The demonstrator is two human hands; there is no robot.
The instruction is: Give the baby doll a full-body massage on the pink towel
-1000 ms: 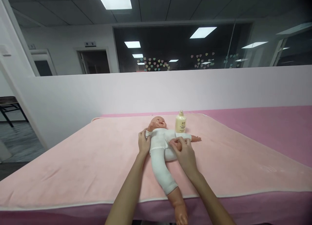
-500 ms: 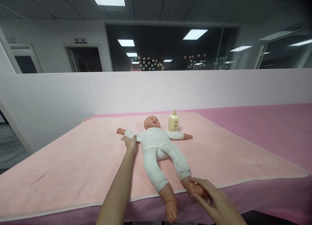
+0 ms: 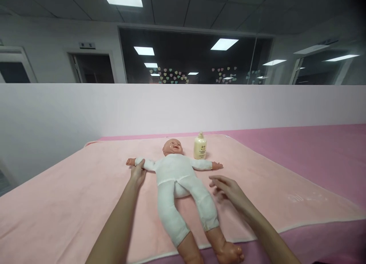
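Note:
A baby doll (image 3: 175, 172) in a white suit lies on its back, arms spread, legs toward me. At the doll's forearm on the left side of the view, my left hand (image 3: 138, 173) is closed around the white sleeve. My right hand (image 3: 228, 189) hovers beside the doll's hip and thigh, over the blanket, fingers apart and holding nothing. Near the doll's head stands a pale yellow pump bottle (image 3: 199, 146), upright, touched by neither hand.
A peach blanket (image 3: 257, 180) with a white edge lies under the doll on a pink surface (image 3: 320, 153). Behind it rises a low white wall (image 3: 171, 107), with a dark window (image 3: 185, 46) above.
My right hand has let go of the doll's foot and moved up and away from it, beside the doll's thigh. My left hand remains at the sleeve, and the view has shifted slightly.

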